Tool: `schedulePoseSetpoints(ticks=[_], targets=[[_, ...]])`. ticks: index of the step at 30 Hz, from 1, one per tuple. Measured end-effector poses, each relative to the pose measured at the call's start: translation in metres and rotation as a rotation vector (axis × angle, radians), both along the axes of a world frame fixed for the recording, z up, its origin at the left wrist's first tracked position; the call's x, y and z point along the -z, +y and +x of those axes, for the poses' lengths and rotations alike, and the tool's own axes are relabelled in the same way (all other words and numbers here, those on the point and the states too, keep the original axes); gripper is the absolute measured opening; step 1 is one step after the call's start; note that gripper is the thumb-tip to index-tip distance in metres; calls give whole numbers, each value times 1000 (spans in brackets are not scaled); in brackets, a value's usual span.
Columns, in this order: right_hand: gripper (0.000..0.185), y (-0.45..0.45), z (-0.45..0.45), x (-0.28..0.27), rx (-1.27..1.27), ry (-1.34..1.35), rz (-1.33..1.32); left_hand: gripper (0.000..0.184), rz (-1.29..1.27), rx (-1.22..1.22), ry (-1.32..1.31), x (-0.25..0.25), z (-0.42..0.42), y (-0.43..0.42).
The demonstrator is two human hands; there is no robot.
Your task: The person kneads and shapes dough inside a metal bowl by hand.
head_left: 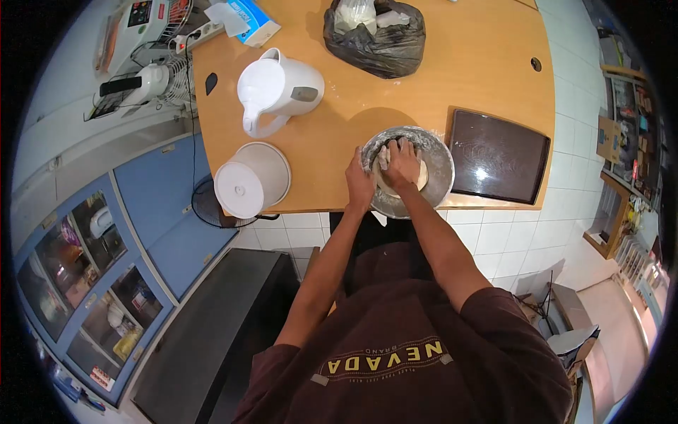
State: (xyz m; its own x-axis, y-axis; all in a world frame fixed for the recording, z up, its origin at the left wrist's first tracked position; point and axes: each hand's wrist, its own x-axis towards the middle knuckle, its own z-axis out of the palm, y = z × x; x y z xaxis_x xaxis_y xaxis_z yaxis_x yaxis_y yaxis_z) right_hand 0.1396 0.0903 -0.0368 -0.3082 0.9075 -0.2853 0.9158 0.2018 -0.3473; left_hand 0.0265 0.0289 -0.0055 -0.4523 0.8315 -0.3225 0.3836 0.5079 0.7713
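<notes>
A metal mixing bowl (443, 169) dusted with flour stands at the front edge of the wooden table. Inside it lies pale dough (422, 177), partly covered by my hand. My left hand (359, 178) is closed on the bowl's left rim. Down in the bowl, my right hand (402, 164) presses on the dough with curled, flour-coated fingers. The hand hides part of the bowl's floor.
Right of the bowl lies a dark baking tray (498, 155). To the left are a white lidded bucket (275, 177) and a white electric kettle (300, 88). A black plastic bag (385, 53) and a blue-white box (258, 25) sit farther back on the table (466, 63).
</notes>
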Motion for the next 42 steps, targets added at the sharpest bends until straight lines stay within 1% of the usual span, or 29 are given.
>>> schedulePoseSetpoints(ticks=[2, 5, 8, 10, 13, 14, 16, 17, 20, 23, 26, 29, 32, 34, 35, 38, 41, 42], targets=[[39, 2, 0, -2, 20, 22, -10, 64, -14, 0, 73, 7, 2, -5], [36, 6, -1, -5, 77, 83, -3, 67, 60, -10, 67, 2, 2, -2], [33, 0, -1, 1, 119, 112, 39, 67, 108, -32, 96, 17, 5, -7], [32, 1, 0, 1, 125, 117, 59, 68, 111, -41, 66, 13, 6, -2], [45, -8, 15, -13, -5, 196, -74, 69, 57, -88, 30, 6, 8, -1], [53, -15, 16, -20, -50, 155, -4, 69, 33, -109, 17, 4, 10, 0], [71, -34, 18, -32, -139, 72, 134, 66, 93, -156, 13, 8, 15, 0], [83, -39, 20, -36, -186, 61, 12, 64, 121, -180, 10, 10, 17, -1], [79, -36, 13, -38, -175, 2, -69, 63, 135, -140, 78, 9, 17, -4], [78, -28, 15, -23, -186, 23, -157, 62, 100, -141, -83, -16, 14, 4], [84, -23, 16, -13, -179, 38, -186, 69, 82, -94, 98, 15, 11, -6], [88, -25, 15, -7, -162, 44, -182, 68, 128, -67, 66, 19, 9, -7], [94, -24, 12, 3, -159, 85, -144, 68, 193, -95, 72, 22, 11, -8], [96, -27, 16, -2, -161, 104, -161, 69, 181, -109, 64, 27, 14, -12], [100, -26, 17, -5, -171, 92, -166, 70, 182, -116, 61, 30, 13, -10], [106, -14, 27, -28, -263, 63, -192, 69, 128, -142, 3, 8, 13, -4], [105, 14, 36, -51, -177, 85, -354, 68, 171, -154, -126, 24, 8, -5], [103, 21, 40, -48, -247, 19, -340, 68, 162, -138, -102, 17, 8, -5]])
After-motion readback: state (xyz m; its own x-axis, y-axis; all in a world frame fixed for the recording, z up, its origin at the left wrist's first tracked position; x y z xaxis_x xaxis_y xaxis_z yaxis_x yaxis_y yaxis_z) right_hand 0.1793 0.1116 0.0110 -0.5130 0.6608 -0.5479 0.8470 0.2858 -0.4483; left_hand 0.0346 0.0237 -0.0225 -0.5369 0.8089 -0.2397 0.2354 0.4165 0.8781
